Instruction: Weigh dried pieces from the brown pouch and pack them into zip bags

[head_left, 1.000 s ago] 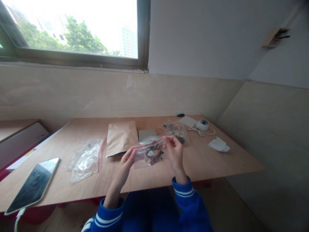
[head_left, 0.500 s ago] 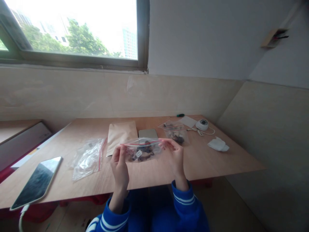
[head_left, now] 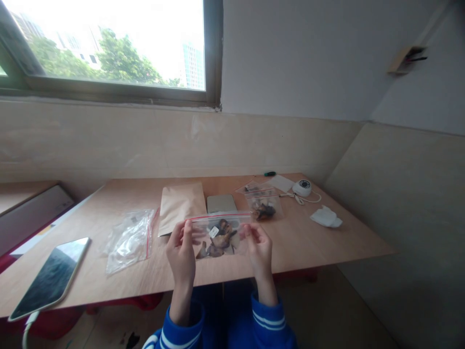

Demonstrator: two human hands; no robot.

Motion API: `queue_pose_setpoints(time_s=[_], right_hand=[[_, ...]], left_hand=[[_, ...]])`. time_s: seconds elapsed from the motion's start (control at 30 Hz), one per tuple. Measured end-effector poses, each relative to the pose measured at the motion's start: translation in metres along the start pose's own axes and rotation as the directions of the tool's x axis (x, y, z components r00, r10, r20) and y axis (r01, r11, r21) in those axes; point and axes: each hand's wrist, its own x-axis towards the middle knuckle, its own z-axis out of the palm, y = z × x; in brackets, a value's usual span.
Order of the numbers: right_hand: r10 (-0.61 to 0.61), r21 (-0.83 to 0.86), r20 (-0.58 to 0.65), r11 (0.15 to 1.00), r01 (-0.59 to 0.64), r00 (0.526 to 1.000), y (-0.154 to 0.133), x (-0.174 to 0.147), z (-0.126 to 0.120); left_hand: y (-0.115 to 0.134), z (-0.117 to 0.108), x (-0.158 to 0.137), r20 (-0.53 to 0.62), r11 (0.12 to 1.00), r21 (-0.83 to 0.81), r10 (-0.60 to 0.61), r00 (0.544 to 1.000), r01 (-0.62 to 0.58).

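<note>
Between my two hands a clear zip bag with a red seal line hangs over the table's front part. Inside it lie several dark and tan dried pieces and a small white packet. My left hand pinches the bag's left edge near the top. At the right edge, slightly below the seal, my right hand grips the plastic with thumb and fingers. Just behind the bag sit a brown paper pouch and a flat pale rectangular object, partly covered by the bag.
Left on the wooden table lie flat clear zip bags and a phone with a cable. Behind my right hand is another filled zip bag. Farther right are a white round device and crumpled white tissue.
The held bag has tipped from slanted to more upright, so its front and contents face me. My right hand has shifted down along its edge, fingers closer together.
</note>
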Motion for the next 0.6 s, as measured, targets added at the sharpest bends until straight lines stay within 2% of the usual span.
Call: queue_pose_setpoints(time_s=[0.1,0.2,0.4,0.6], right_hand=[[-0.002,-0.012,0.031,1.000,0.002,1.000,-0.001,-0.001,-0.005],[-0.004,-0.011,0.055,1.000,0.005,0.998,-0.002,-0.003,-0.008],[-0.041,-0.075,-0.029,0.996,0.039,0.999,0.002,-0.007,-0.008],[-0.035,-0.051,-0.032,0.998,0.033,0.999,0.000,-0.008,-0.007]], left_hand=[[-0.002,-0.003,0.005,0.063,1.000,0.016,-0.003,0.998,0.002],[-0.004,-0.006,0.003,0.112,0.997,0.021,-0.079,0.991,0.077],[-0.006,-0.012,-0.010,0.078,0.988,-0.024,-0.153,0.985,0.155],[-0.004,-0.019,-0.008,0.135,0.974,-0.091,-0.192,0.972,0.206]])
